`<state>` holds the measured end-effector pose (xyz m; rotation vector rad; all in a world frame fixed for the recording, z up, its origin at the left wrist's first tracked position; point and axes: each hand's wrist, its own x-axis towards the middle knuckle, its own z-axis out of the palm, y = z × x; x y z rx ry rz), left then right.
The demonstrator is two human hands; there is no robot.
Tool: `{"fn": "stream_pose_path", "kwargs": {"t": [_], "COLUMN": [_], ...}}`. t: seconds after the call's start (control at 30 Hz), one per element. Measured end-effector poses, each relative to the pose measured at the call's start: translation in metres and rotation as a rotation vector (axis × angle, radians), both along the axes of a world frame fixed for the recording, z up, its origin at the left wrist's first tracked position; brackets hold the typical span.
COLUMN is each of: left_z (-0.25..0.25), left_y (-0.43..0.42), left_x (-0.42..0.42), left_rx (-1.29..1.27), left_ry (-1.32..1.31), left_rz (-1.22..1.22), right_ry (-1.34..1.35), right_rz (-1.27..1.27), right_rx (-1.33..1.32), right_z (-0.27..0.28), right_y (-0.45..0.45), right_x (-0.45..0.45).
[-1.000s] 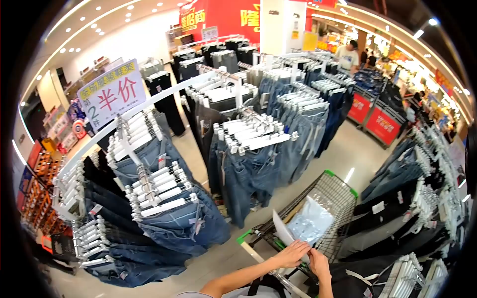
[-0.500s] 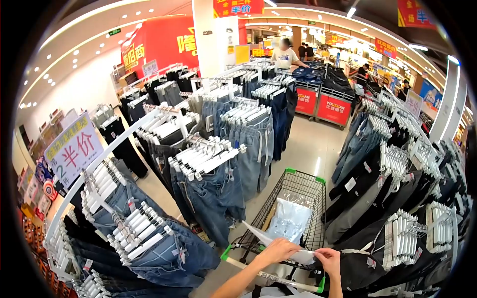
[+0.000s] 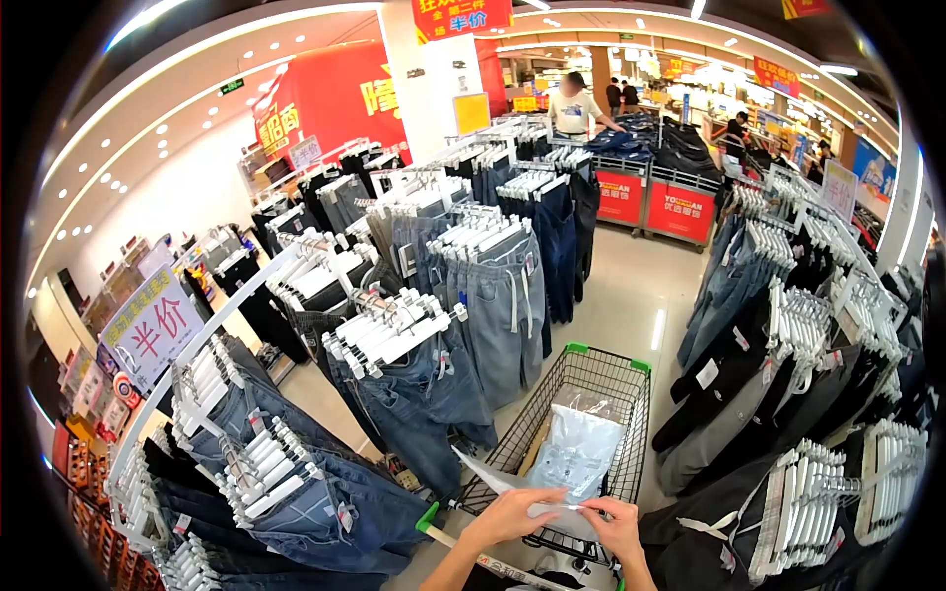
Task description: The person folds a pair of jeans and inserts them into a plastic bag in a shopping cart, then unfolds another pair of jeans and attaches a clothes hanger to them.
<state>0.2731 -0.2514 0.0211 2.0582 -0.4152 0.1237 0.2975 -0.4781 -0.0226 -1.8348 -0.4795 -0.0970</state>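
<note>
I am stretching both arms forward over the near end of the cart (image 3: 639, 419); my left hand (image 3: 514, 517) is curling its bent fingers on the white paper (image 3: 485, 473), and my right hand (image 3: 615, 527) is pinching near its right end, thumb and finger nearly together; a clear bag (image 3: 579, 443) is lying in the cart; jeans (image 3: 424, 389) are crowding the left, dark clothes (image 3: 690, 530) the right; bare floor (image 3: 623, 310) is running far between them.

I read 半价 on left sign (image 3: 151, 325) | 半价 on far hanging banner (image 3: 461, 20) | 优选服饰 on far right bin (image 3: 680, 212)
</note>
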Motion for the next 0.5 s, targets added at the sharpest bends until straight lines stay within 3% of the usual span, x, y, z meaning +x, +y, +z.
{"fn": "stream_pose_path", "kwargs": {"t": [0.03, 0.07, 0.13, 0.3, 0.37, 0.43, 0.5], "left_z": [0.002, -0.003, -0.015, -0.015, -0.015, -0.031, -0.027], "left_y": [-0.006, -0.008, -0.008, -0.010, -0.011, -0.007, -0.003], "left_x": [-0.001, 0.001, 0.004, 0.009, 0.011, 0.011, 0.013], "left_rx": [-0.155, -0.154, -0.119, -0.050, -0.004, -0.005, 0.037], "left_ry": [0.010, 0.013, -0.021, -0.133, -0.314, -0.296, -0.370], "left_rz": [0.010, 0.024, -0.126, -0.125, -0.166, -0.179, -0.172], "right_ry": [-0.053, -0.061, -0.092, -0.078, -0.055, -0.199, -0.170], "right_rz": [0.011, 0.045, 0.068, 0.032, 0.071, 0.075, 0.075], "right_rx": [-0.030, -0.045, -0.066, -0.112, -0.119, -0.149, -0.183], "right_z": [-0.002, -0.005, -0.006, 0.002, 0.006, -0.002, 0.001], "right_y": [0.000, 0.001, 0.001, 0.002, 0.003, 0.004, 0.008], "right_x": [0.001, 0.003, 0.005, 0.004, 0.004, 0.004, -0.003]}}
